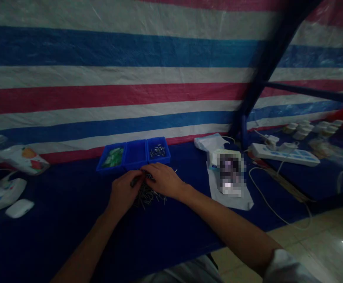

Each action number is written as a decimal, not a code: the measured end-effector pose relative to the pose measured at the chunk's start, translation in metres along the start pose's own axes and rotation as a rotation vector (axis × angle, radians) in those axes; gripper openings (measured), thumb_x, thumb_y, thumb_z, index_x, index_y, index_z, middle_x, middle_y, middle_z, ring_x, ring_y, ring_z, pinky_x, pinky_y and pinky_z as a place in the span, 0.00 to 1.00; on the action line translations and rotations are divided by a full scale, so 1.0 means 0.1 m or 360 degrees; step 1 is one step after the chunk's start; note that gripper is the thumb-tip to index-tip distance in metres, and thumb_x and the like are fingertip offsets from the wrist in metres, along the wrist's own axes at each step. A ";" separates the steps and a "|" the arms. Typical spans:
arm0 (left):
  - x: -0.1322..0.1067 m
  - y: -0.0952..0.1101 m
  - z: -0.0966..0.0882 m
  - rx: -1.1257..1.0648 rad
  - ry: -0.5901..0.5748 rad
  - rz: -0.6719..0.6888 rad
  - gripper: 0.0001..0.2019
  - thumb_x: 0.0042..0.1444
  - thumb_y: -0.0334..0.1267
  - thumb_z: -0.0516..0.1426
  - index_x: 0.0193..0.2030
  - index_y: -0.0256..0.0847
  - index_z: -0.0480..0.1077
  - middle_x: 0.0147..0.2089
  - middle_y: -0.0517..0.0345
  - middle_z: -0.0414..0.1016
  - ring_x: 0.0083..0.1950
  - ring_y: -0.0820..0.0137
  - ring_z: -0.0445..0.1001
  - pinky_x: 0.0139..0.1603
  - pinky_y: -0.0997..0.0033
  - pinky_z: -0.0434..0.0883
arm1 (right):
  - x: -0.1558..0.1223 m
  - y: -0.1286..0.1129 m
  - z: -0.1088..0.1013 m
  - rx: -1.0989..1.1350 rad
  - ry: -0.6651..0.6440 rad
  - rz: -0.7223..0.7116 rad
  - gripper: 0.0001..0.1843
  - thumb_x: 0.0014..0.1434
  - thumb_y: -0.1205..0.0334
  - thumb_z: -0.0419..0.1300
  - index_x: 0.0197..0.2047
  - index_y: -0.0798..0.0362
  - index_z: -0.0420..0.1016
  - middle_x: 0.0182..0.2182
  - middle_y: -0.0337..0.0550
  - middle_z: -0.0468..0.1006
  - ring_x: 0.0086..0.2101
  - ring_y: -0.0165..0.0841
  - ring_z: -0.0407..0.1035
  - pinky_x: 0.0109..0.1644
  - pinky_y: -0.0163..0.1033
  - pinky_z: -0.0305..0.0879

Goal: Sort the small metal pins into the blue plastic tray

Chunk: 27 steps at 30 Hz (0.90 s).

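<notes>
Beneath the left hand (125, 191) and right hand (163, 180), metal pins (149, 197) lie partly hidden.

A tarpaulin (115, 78) is banded in white, blue and crimson stripes above a dark navy tabletop (56, 232). Three bright blue plastic trays (136, 154) are lined up, green pieces (114, 157) being held in the left one, while grey metal pins (147, 198) are heaped below and a white power strip (283, 154) is marked with blue.
</notes>
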<state>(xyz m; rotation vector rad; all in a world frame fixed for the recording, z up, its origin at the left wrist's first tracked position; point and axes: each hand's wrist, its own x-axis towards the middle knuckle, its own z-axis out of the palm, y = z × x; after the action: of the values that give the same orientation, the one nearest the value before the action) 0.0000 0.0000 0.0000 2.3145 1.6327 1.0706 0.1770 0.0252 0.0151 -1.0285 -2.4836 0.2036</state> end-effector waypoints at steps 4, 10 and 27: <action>-0.01 0.07 -0.03 -0.0102 0.0168 -0.0017 0.10 0.60 0.43 0.56 0.38 0.43 0.76 0.37 0.58 0.82 0.37 0.66 0.80 0.43 0.66 0.76 | -0.06 0.03 0.09 0.0157 0.0066 -0.0026 0.20 0.65 0.66 0.52 0.60 0.53 0.65 0.46 0.47 0.77 0.46 0.35 0.71 0.50 0.41 0.66; -0.02 0.10 -0.03 -0.0149 0.0271 0.0085 0.07 0.58 0.42 0.58 0.36 0.42 0.75 0.35 0.59 0.81 0.34 0.68 0.79 0.40 0.69 0.75 | -0.08 0.07 0.13 0.0558 0.0203 -0.0049 0.17 0.64 0.69 0.53 0.55 0.53 0.72 0.45 0.46 0.80 0.43 0.33 0.74 0.50 0.40 0.68; -0.02 0.07 -0.08 -0.0064 0.0001 0.0029 0.11 0.62 0.42 0.54 0.39 0.41 0.75 0.36 0.58 0.80 0.33 0.69 0.77 0.36 0.71 0.71 | 0.04 0.32 -0.11 0.1786 0.0531 0.0761 0.09 0.52 0.62 0.65 0.39 0.52 0.79 0.31 0.40 0.80 0.32 0.31 0.74 0.40 0.40 0.68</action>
<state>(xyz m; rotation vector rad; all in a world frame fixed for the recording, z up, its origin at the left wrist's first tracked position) 0.0005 -0.0075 0.0084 2.3084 1.5787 1.0973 0.1997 0.0508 0.0173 -0.9599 -1.3767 1.2637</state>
